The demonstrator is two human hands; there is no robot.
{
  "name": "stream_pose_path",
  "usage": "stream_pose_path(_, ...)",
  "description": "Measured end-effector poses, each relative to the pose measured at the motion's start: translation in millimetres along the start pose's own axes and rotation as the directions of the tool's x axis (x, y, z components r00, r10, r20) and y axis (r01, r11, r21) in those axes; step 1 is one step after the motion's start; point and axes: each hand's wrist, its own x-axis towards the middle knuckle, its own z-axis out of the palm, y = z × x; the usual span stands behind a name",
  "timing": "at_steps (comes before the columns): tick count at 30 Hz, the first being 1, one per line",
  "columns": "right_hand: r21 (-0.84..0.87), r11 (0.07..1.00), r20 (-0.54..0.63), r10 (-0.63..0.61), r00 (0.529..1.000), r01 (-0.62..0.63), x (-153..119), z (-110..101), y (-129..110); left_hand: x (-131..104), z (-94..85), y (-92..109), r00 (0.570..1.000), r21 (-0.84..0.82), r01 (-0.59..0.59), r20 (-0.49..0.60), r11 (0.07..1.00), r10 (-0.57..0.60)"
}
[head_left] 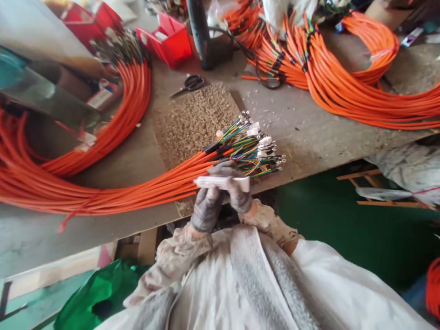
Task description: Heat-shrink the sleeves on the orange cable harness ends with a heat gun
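Orange cables [110, 200], red bins [175, 49]; green floor [319, 229]

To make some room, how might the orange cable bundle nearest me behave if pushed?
The cable bundle probably feels heavy, with so many strands, and springy, judging by its smooth curve. Its thin end wires look floppier, splaying out.
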Motion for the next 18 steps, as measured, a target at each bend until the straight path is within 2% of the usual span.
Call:
stream_pose_path(1, 0.013, 1.000, -0.156, -0.010, 0.988, 0.012, -0.4, -19.8, -0.9, 6.2, 7.6, -2.9, 0.996, 0.121, -0.042, 0.081, 0.992, 0.032)
stream_pose_path(2, 0.030, 0.999, -0.305, -0.017, 0.952, 0.028, 0.0, -41.6, -2.3, 16.4, 14.4, -3.8, 0.982, 0.251, -0.119, 0.171, 0.961, 0.077)
stream_pose_path(3, 0.049, 0.998, -0.439, -0.019, 0.898, 0.045, 1.0, -64.6, -4.3, 31.5, 20.7, -2.8, 0.955, 0.393, -0.228, 0.270, 0.891, 0.125)
stream_pose_path(4, 0.076, 0.995, -0.564, -0.010, 0.826, 0.063, 2.4, -87.6, -7.0, 51.6, 26.7, -0.3, 0.927, 0.489, -0.315, 0.343, 0.813, 0.152)
stream_pose_path(5, 0.161, 0.982, -0.700, 0.045, 0.713, 0.095, 4.1, -109.7, -10.2, 76.5, 32.4, 3.4, 0.889, 0.613, -0.433, 0.411, 0.661, 0.201)
stream_pose_path(6, 0.254, 0.959, -0.775, 0.127, 0.619, 0.122, 5.8, -129.7, -13.4, 105.4, 37.7, 8.1, 0.844, 0.711, -0.530, 0.495, 0.463, 0.206)
stream_pose_path(7, 0.335, 0.931, -0.815, 0.207, 0.541, 0.148, 7.4, -146.7, -16.3, 136.6, 42.0, 13.3, 0.823, 0.771, -0.568, 0.529, 0.287, 0.209)
stream_pose_path(8, 0.408, 0.896, -0.822, 0.277, 0.497, 0.175, 8.4, -160.2, -18.3, 168.3, 44.9, 18.9, 0.821, 0.816, -0.561, 0.526, 0.138, 0.221)
stream_pose_path(9, 0.470, 0.861, -0.806, 0.330, 0.492, 0.192, 8.7, -170.1, -19.1, 197.9, 45.8, 24.5, 0.835, 0.852, -0.523, 0.506, 0.022, 0.218)
stream_pose_path(11, 0.567, 0.798, -0.744, 0.391, 0.541, 0.203, 6.1, -179.7, -16.3, 241.8, 41.3, 34.2, 0.875, 0.885, -0.448, 0.464, -0.129, 0.140)
stream_pose_path(12, 0.606, 0.771, -0.708, 0.413, 0.573, 0.192, 3.5, -180.5, -12.9, 252.1, 36.6, 37.4, 0.873, 0.875, -0.459, 0.476, -0.150, 0.103)
stream_pose_path(13, 0.637, 0.751, -0.677, 0.435, 0.594, 0.176, 0.4, -179.7, -8.4, 253.4, 31.1, 38.7, 0.849, 0.848, -0.512, 0.524, -0.137, 0.070)
stream_pose_path(14, 0.662, 0.733, -0.651, 0.460, 0.604, 0.155, -2.7, -177.6, -3.0, 245.9, 25.3, 37.5, 0.809, 0.809, -0.579, 0.586, -0.105, 0.055)
stream_pose_path(16, 0.708, 0.698, -0.603, 0.517, 0.608, 0.109, -7.5, -172.0, 9.3, 210.6, 15.7, 27.6, 0.707, 0.711, -0.703, 0.700, -0.010, 0.098)
stream_pose_path(17, 0.729, 0.679, -0.579, 0.541, 0.610, 0.089, -8.7, -168.9, 15.6, 187.6, 12.6, 19.6, 0.673, 0.678, -0.735, 0.724, 0.018, 0.152)
stream_pose_path(18, 0.748, 0.660, -0.554, 0.561, 0.615, 0.071, -8.9, -166.1, 21.7, 165.2, 11.1, 10.8, 0.677, 0.683, -0.729, 0.706, 0.055, 0.210)
